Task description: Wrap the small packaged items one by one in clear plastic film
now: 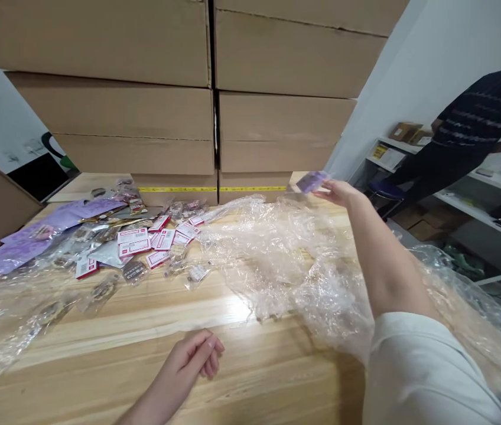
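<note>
The right hand is reaching out to the far right, gripping a small purple packet between the thumb and fingers. The packet is sitting at the fingertips, near the far right corner of the wooden table. A pale sleeve is covering the upper part of that arm. The left hand is hanging back at the near middle of the table, its fingers curling loosely closed and the thumb lying against the forefinger; whether it is resting on the wood, I cannot tell.

Crumpled clear plastic is spreading across the middle and right of the table, between the two hands. To the left, red-and-white cards are lying in a heap with small clear packets, and purple bags are lying farther left. At the far side, large cardboard boxes are standing stacked in two columns, with a yellow strip running along the lowest ones. On the far right, another person in a dark patterned top is standing beside white shelves.
</note>
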Demonstrator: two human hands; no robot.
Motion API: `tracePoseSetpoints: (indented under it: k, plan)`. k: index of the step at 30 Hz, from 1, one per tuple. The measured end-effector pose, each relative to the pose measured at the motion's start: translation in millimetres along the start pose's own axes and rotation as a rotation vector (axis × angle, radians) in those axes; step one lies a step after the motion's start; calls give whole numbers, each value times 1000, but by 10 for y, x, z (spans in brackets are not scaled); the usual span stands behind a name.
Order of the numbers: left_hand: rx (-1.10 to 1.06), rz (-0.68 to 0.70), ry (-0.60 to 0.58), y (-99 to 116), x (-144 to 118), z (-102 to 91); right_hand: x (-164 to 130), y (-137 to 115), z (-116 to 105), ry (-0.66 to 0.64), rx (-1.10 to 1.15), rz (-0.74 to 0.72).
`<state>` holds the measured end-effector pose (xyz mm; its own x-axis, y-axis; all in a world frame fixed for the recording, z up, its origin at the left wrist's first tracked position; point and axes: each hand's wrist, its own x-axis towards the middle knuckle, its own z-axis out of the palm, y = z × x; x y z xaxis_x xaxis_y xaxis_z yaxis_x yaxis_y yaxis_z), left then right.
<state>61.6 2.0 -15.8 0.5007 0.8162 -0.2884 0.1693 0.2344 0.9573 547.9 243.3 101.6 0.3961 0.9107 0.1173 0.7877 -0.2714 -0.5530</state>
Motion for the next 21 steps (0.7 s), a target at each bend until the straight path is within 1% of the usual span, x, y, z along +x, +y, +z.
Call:
tracePoseSetpoints:
  k: [3, 5, 8, 10, 12, 14, 15, 16, 17, 18, 19, 21]
  plan:
    - [-17, -16, 2, -15, 13, -2, 55, -61, 273, -112, -98, 60]
    - [-16, -21, 14, -1, 10, 10, 19, -93, 393, -160, -180, 75]
    - [1, -10, 7, 37, -7, 44, -124, -209, 467, -184, -292, 20]
    - [4, 7, -8, 59, -21, 67, -291, -370, 463, -179, -344, -64]
    - [6, 15, -19, 76, -34, 83, -538, -605, 447, -171, -372, -170]
    - [10, 21, -26, 94, -46, 92, -874, -886, 455, -157, -372, -337]
    - [10, 26, -27, 105, -51, 95, -1069, -1030, 480, -154, -363, -446]
    - [9, 32, -28, 115, -55, 97, -1274, -1166, 526, -154, -351, -606]
    - [5, 39, -31, 124, -58, 99, -1479, -1290, 593, -178, -343, -751]
    - [1, 47, -34, 130, -60, 101, -1674, -1395, 681, -219, -340, -849]
    - [-3, 55, -37, 133, -63, 104, -1848, -1478, 785, -264, -345, -896]
    - [-7, 72, -42, 124, -69, 112, -2099, -1577, 1016, -339, -373, -846]
